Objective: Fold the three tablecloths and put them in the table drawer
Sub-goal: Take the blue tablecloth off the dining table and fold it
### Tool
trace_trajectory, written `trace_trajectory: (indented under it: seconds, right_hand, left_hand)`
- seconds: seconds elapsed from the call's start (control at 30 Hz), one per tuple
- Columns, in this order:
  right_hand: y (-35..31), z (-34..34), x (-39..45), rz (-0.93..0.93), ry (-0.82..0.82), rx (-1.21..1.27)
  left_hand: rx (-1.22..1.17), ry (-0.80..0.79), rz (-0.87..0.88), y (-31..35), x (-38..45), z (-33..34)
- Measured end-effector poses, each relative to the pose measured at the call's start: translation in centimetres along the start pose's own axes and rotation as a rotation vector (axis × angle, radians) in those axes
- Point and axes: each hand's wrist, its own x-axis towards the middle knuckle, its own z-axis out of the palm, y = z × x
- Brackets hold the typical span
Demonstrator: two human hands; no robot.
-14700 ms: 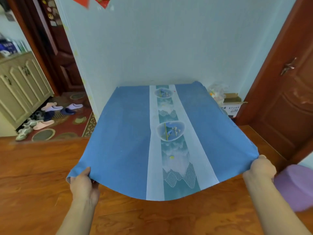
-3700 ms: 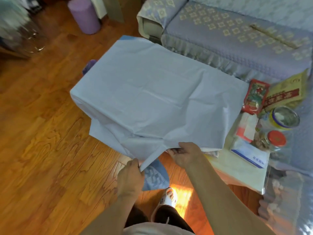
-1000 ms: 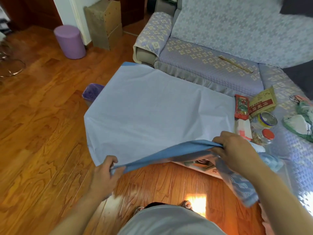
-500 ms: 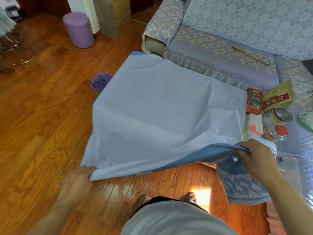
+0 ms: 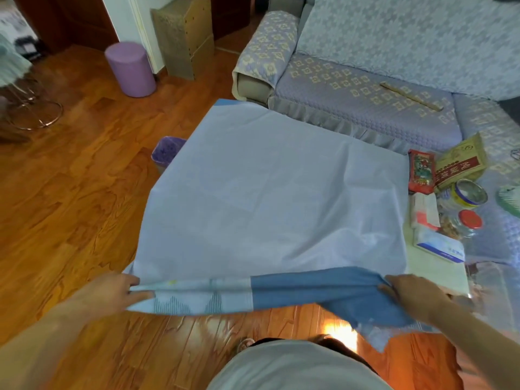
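A blue tablecloth [image 5: 270, 198] lies spread over the low table with its pale underside up. Its near edge is turned up, showing the blue face and a white patterned strip. My left hand [image 5: 112, 289] pinches that edge at the left end. My right hand [image 5: 416, 295] grips it at the right end, where a blue corner hangs below. The edge is stretched between both hands above the floor. The table drawer and the other tablecloths are not visible.
Packets, jars [image 5: 467, 198] and a box stand on the table's right end [image 5: 439, 274]. A covered sofa [image 5: 365, 91] runs behind. A purple stool [image 5: 130, 68], a small purple bin [image 5: 167, 150] and a cardboard box [image 5: 183, 35] stand on the wooden floor to the left.
My hands have pulled the near edge wider apart and taut, left hand moving right and up, and more of the blue and patterned face now shows along it.
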Motion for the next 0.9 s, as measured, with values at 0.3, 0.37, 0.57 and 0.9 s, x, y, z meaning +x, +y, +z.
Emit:
trace_trajectory:
  seconds: [0.3, 0.37, 0.57, 0.9]
  right_hand:
    - [2.5, -3.4, 6.1, 0.118, -0.010, 0.036]
    - [4.3, -5.6, 8.7, 0.142, 0.052, 0.008]
    - [13.8, -16.1, 21.6, 0.357, 0.356, -0.006]
    - [24.1, -21.6, 50.5, 0.461, 0.375, -0.022]
  left_hand:
    - [-0.300, 0.059, 0.052, 3.4, 9.1, -14.7]
    - [-0.286, 0.200, 0.063, 6.1, 12.7, -19.5]
    - [-0.123, 0.715, 0.132, 20.9, 25.1, -39.5]
    - [-0.030, 0.598, 0.049, 41.6, 46.5, -38.9]
